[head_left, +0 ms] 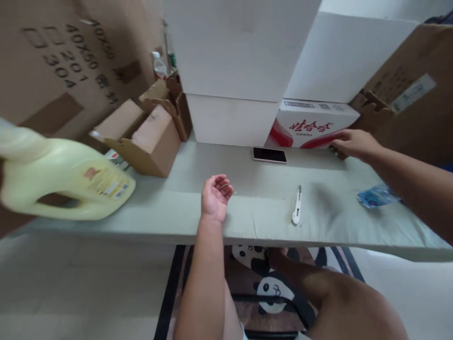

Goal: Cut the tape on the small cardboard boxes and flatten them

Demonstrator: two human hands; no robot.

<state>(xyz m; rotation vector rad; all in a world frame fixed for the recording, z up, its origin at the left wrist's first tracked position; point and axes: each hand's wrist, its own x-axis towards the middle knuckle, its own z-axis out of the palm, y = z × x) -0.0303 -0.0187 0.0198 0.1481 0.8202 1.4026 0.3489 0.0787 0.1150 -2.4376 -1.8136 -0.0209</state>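
My left hand rests palm up on the pale green table cover, its fingers loosely curled and apart with nothing in them. At the right, my right hand reaches to the lower right corner of a white and red carton. Its fingers are bent down around a small brownish thing, mostly hidden, whose kind I cannot make out. Between my hands lies a white utility knife, its blade end pointing away from me. A phone with a dark screen lies near the boxes.
Stacked white boxes stand at the back. At the left are a large yellow jug and open brown cartons. A clear bottle with a blue label lies under my right forearm. A panda-patterned mat covers the floor below.
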